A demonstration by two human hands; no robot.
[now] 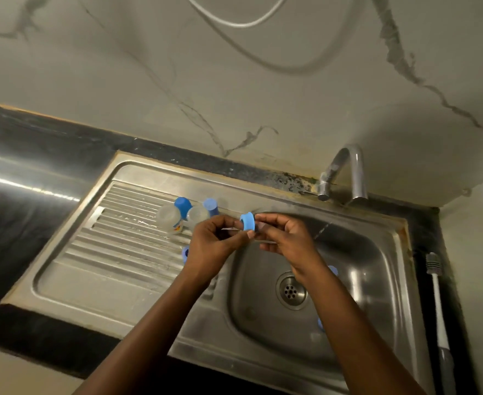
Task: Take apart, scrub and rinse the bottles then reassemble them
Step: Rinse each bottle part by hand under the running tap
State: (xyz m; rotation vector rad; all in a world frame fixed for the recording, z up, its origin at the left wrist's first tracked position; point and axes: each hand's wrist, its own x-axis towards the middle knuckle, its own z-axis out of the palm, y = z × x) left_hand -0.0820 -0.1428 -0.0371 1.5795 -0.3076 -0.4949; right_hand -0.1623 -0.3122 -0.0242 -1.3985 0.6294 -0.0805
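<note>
Bottles of clear plastic, two of them side by side, sit on the ribbed steel draining board near its back edge, each with a blue plastic cap on the side toward the wall. They seem to lie with their long axes running front to back, bases toward the person, but blur makes that uncertain.

A blue plastic screw ring is held in the air over the near-left corner of the steel sink basin. The left hand pinches it from one side with curled fingers. The right hand grips the other side with its fingertips. Something pale and clear shows between the hands, too blurred to name. The ring's short axis lies roughly level, along the sink's back edge, with its open face turned toward the left hand.

This looks like taking apart or refitting a collar. Doing it well likely means keeping the ring over the basin so a dropped part lands there. One hand should steady the rim while the other works the soft piece evenly round, not from one point.

More blue pieces lie in the basin by the right wrist. A white-handled brush rests on the dark table at the sink's right edge.
</note>
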